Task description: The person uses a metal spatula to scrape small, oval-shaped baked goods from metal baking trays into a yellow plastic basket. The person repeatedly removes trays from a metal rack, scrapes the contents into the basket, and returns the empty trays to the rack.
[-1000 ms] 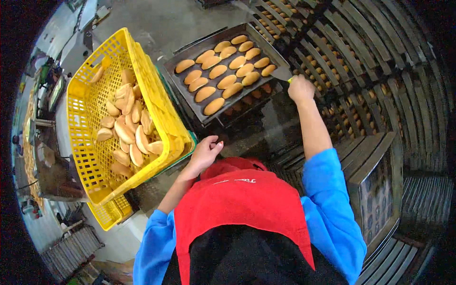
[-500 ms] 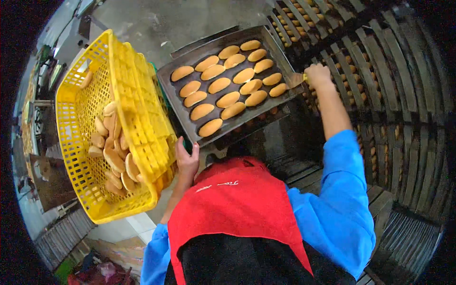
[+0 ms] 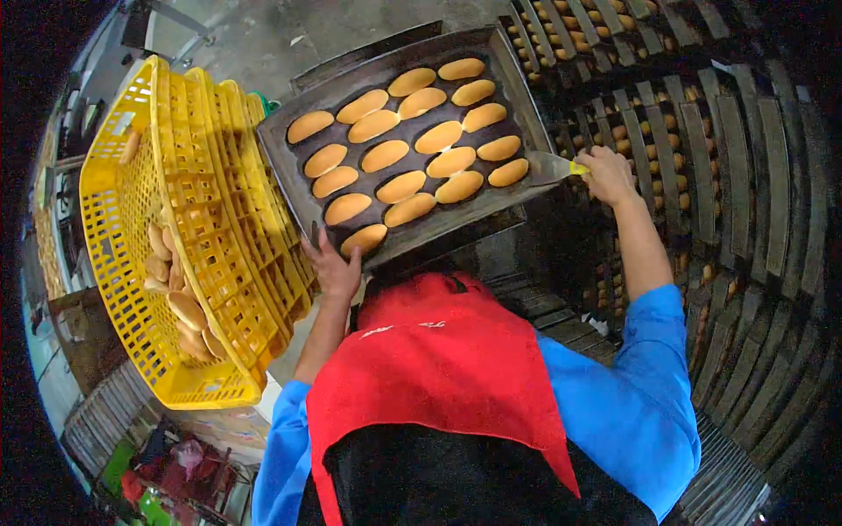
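A dark metal baking tray (image 3: 535,118) lies ahead of me, bearing rows of golden oblong buns (image 3: 385,156). My right hand (image 3: 607,174) is closed around the yellow handle of a flat scraper (image 3: 551,167). Its blade reaches over the tray's right edge, close to the rightmost bun (image 3: 508,173) of the near rows. At the tray's near left corner, my left hand (image 3: 336,270) has its fingers spread. Its thumb is by the nearest bun (image 3: 364,239); whether it touches the bun or only the rim, I cannot tell.
Left of the tray stands a stack of yellow perforated crates (image 3: 230,219), the top one containing loose buns (image 3: 185,309). Racks (image 3: 728,175) holding more bun trays fill the right side. Beyond the tray is a grey floor (image 3: 254,39).
My left hand has moved up beside the tray's near left corner. The right hand has shifted slightly right and down with the scraper. Tray and crates sit further left in view.
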Available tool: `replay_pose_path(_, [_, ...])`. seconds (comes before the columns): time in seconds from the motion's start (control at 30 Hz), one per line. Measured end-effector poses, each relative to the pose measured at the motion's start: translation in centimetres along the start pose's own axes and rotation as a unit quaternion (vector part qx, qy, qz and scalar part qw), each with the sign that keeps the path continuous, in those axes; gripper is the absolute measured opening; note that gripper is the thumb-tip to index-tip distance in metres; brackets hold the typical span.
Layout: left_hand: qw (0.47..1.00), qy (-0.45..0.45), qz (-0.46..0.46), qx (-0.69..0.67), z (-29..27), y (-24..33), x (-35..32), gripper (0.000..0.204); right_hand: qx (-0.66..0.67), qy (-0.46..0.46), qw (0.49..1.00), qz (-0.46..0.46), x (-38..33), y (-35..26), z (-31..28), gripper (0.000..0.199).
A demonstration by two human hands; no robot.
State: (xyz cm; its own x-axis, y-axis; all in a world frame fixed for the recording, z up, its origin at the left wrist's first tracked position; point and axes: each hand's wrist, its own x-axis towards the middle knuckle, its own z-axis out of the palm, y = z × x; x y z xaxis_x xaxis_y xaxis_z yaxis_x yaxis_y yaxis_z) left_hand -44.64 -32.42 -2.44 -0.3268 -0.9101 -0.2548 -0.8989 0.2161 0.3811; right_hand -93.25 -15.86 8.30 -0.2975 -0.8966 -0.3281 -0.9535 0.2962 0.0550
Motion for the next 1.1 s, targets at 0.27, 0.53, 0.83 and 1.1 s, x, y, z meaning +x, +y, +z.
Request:
replay_pose_path(0.27, [0.993,-0.054,-0.038,0.101,-1.1,1.8,0.3,0.098,-0.072,-0.019,0.995,-0.068,2.8,-0.6,-2.4,0.023])
replay_pose_path(0.53, [0.986,-0.089,-0.085,0.114,-1.9,3.3,0.6,0.095,0.065,-0.069,0.995,-0.022,1.0,-5.6,4.8,0.032])
replay_pose_path(0.83, [0.986,-0.096,-0.092,0.102,-1.1,2.2,0.3,0.098,0.122,0.084,0.987,0.061,4.9,-20.9,3.8,0.028])
replay_pose_path(1.1, [0.989,-0.064,-0.096,0.090,-1.6,2.8,0.4,0.090,0.119,0.043,0.992,0.026,11.7,-20.3,-1.7,0.023])
